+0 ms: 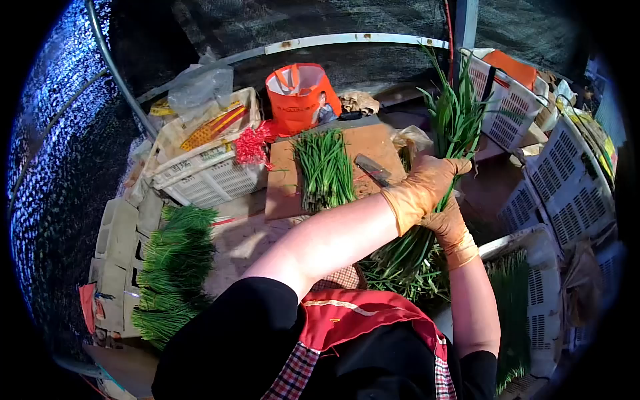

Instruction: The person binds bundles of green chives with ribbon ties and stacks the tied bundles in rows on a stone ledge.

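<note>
Together, left hand and right hand close gloved fingers around green stalks.

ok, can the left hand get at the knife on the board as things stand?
Likely yes, if it lets go first: the knife lies uncovered on the board, close to the left hand, nothing visibly between. The catch is the leafy greens it grips.

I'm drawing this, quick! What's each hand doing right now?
Left hand: closed around the bunch of long green leaves, the higher of the two.
Right hand: closed on the same bunch, just below.
</note>
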Demonstrator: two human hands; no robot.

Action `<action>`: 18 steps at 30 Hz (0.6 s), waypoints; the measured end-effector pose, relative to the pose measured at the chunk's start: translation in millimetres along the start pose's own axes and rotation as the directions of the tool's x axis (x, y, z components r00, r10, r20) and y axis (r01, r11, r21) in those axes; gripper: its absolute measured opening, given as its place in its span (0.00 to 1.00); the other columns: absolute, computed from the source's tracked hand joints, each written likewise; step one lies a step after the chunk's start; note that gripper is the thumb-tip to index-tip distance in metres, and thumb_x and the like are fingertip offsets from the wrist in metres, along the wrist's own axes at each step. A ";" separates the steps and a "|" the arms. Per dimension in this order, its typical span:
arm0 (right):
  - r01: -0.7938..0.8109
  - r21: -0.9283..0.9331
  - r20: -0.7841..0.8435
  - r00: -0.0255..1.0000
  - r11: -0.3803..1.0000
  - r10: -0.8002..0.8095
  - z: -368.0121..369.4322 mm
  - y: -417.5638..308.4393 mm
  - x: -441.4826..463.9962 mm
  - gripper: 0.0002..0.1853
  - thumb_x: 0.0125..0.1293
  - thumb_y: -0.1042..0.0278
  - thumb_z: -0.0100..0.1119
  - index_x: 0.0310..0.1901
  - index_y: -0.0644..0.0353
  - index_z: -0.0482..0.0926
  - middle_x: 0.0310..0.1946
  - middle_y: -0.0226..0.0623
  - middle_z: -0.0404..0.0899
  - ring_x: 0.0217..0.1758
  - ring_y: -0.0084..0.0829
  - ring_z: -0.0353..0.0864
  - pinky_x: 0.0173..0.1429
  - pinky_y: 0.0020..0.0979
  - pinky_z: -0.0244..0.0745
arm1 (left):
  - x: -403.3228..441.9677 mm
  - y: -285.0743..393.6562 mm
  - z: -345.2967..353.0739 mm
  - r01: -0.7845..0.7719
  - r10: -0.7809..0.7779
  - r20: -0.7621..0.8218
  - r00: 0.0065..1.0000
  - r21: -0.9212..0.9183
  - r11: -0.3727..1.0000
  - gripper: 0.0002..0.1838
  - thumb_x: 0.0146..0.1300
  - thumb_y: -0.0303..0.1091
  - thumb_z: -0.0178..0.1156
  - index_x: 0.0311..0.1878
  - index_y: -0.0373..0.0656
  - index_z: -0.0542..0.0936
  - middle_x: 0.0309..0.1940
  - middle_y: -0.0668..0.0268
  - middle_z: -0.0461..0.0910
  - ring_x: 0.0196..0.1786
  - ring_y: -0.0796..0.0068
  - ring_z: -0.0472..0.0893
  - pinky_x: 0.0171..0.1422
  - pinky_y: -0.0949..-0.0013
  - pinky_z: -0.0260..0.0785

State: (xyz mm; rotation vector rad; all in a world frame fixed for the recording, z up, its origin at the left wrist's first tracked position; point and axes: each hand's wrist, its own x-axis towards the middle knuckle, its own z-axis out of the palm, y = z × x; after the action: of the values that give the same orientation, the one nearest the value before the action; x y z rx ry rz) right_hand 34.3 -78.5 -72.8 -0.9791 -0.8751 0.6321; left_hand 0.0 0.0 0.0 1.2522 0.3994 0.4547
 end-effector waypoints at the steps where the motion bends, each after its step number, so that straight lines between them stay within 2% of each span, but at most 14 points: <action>1: -0.039 -0.052 -0.040 0.998 0.998 0.037 -9.3 5.6 -0.1 0.47 0.40 0.63 0.79 0.63 0.58 0.61 0.56 0.32 0.71 0.58 0.29 0.69 0.63 0.33 0.65 | 2.2 -7.0 6.3 -0.009 0.006 -0.056 0.998 -0.062 0.998 0.15 0.49 0.33 0.68 0.40 0.37 0.82 0.34 0.62 0.81 0.35 0.72 0.77 0.47 0.66 0.68; 2: -0.081 -0.100 -0.081 0.994 0.992 0.073 -20.1 12.9 -0.3 0.42 0.40 0.65 0.78 0.59 0.59 0.66 0.54 0.33 0.72 0.56 0.28 0.70 0.61 0.32 0.67 | 4.9 -13.3 11.5 -0.021 0.007 -0.114 0.993 -0.121 0.992 0.14 0.49 0.28 0.67 0.40 0.38 0.82 0.33 0.65 0.81 0.37 0.74 0.76 0.45 0.66 0.68; 3: -0.117 -0.312 -0.122 0.989 0.943 0.083 -40.4 19.5 0.9 0.39 0.41 0.67 0.77 0.58 0.60 0.68 0.53 0.32 0.73 0.54 0.26 0.70 0.59 0.31 0.68 | 15.8 -25.7 16.2 -0.048 0.024 -0.155 0.988 -0.148 0.988 0.13 0.48 0.27 0.68 0.39 0.36 0.82 0.32 0.64 0.81 0.34 0.74 0.76 0.44 0.69 0.68; 5: -0.190 -0.129 -0.174 0.971 0.973 0.166 -24.1 1.6 0.7 0.39 0.42 0.68 0.76 0.58 0.60 0.67 0.53 0.31 0.72 0.54 0.26 0.70 0.58 0.30 0.68 | 25.4 -35.2 16.3 -0.038 0.037 -0.115 0.993 -0.010 0.999 0.21 0.42 0.41 0.71 0.32 0.31 0.82 0.32 0.55 0.82 0.35 0.67 0.80 0.47 0.65 0.70; 7: -0.150 -0.259 -0.328 0.943 0.954 0.060 -19.5 5.6 20.1 0.35 0.44 0.71 0.74 0.56 0.61 0.69 0.51 0.31 0.73 0.53 0.26 0.71 0.57 0.29 0.68 | 35.1 -21.5 -2.9 -0.099 0.069 0.218 0.973 0.131 0.986 0.21 0.41 0.43 0.71 0.31 0.32 0.82 0.32 0.54 0.82 0.37 0.67 0.80 0.47 0.66 0.70; 9: -0.112 -0.216 -0.248 0.967 0.970 0.056 -42.4 13.7 12.7 0.21 0.52 0.71 0.67 0.49 0.63 0.75 0.47 0.34 0.76 0.49 0.29 0.75 0.57 0.30 0.69 | 37.1 -9.1 -20.7 -0.235 0.280 0.387 0.879 -0.159 0.959 0.33 0.50 0.33 0.69 0.57 0.30 0.68 0.44 0.60 0.79 0.45 0.73 0.76 0.51 0.70 0.69; 10: -0.227 -0.083 -0.235 0.951 0.970 0.203 -57.4 9.8 8.3 0.17 0.53 0.70 0.65 0.45 0.64 0.77 0.46 0.35 0.77 0.47 0.30 0.76 0.57 0.32 0.70 | 47.6 0.1 -39.5 -0.249 0.286 0.488 0.825 -0.140 0.958 0.41 0.52 0.33 0.69 0.65 0.31 0.57 0.52 0.58 0.74 0.54 0.72 0.73 0.60 0.68 0.64; 11: -0.332 0.041 -0.205 0.920 0.942 0.333 -67.3 1.0 5.4 0.14 0.54 0.69 0.63 0.41 0.65 0.78 0.46 0.36 0.77 0.46 0.31 0.76 0.57 0.33 0.70 | 34.8 20.5 -63.6 -0.255 0.296 0.517 0.803 -0.151 0.955 0.42 0.54 0.38 0.68 0.66 0.33 0.56 0.56 0.56 0.71 0.60 0.69 0.70 0.68 0.65 0.56; 12: -0.270 0.170 -0.223 0.926 0.948 0.304 -72.5 0.4 0.9 0.12 0.55 0.68 0.62 0.38 0.65 0.79 0.44 0.37 0.78 0.45 0.32 0.77 0.56 0.34 0.71 | 46.3 17.8 -86.3 -0.198 0.240 0.459 0.855 -0.139 0.970 0.44 0.55 0.43 0.67 0.68 0.35 0.54 0.59 0.54 0.68 0.64 0.63 0.66 0.71 0.61 0.50; 13: -0.199 0.300 -0.250 0.927 0.933 0.278 -73.2 1.0 -5.6 0.10 0.55 0.68 0.61 0.36 0.65 0.80 0.42 0.38 0.78 0.44 0.33 0.77 0.55 0.35 0.72 | 45.8 10.8 -106.7 -0.135 0.191 0.440 0.877 -0.157 0.978 0.45 0.54 0.50 0.66 0.67 0.35 0.56 0.60 0.52 0.67 0.65 0.56 0.65 0.72 0.58 0.49; 14: -0.128 0.382 -0.298 0.920 0.915 0.253 -69.4 -0.9 -11.5 0.14 0.54 0.69 0.60 0.42 0.66 0.78 0.37 0.41 0.80 0.41 0.35 0.79 0.50 0.35 0.75 | 44.3 -2.1 -122.1 -0.052 0.106 0.466 0.878 -0.128 0.990 0.44 0.54 0.52 0.65 0.66 0.34 0.59 0.60 0.51 0.66 0.65 0.55 0.64 0.72 0.57 0.49; 15: -0.138 0.489 -0.175 0.952 0.861 0.252 -61.8 -7.6 -10.5 0.14 0.55 0.68 0.60 0.42 0.65 0.78 0.39 0.42 0.79 0.43 0.36 0.78 0.56 0.36 0.72 | 40.6 -9.7 -131.6 0.023 0.030 0.491 0.871 -0.102 0.995 0.43 0.55 0.54 0.64 0.65 0.34 0.61 0.60 0.50 0.66 0.65 0.53 0.64 0.72 0.56 0.49; 17: -0.139 0.470 -0.227 0.936 0.872 0.271 -69.7 -2.0 -8.4 0.14 0.56 0.67 0.58 0.42 0.65 0.78 0.40 0.41 0.79 0.45 0.36 0.77 0.58 0.36 0.70 | 33.6 -30.0 -130.4 0.057 -0.073 0.581 0.810 0.045 0.997 0.40 0.56 0.58 0.61 0.62 0.37 0.66 0.61 0.50 0.65 0.65 0.53 0.64 0.70 0.58 0.53; 18: -0.125 0.437 -0.262 0.929 0.891 0.259 -71.2 2.0 -5.6 0.14 0.57 0.66 0.57 0.42 0.65 0.78 0.40 0.41 0.79 0.44 0.37 0.78 0.56 0.37 0.72 | 24.4 -25.1 -122.1 -0.007 -0.129 0.605 0.786 0.218 0.976 0.36 0.59 0.57 0.58 0.60 0.37 0.69 0.58 0.54 0.69 0.63 0.61 0.67 0.66 0.61 0.60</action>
State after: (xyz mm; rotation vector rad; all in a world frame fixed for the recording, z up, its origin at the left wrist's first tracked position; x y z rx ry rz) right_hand 92.1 -113.1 -96.4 -0.7540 -0.3358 0.7706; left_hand -40.6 105.6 -57.8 1.5087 -0.0805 -0.0776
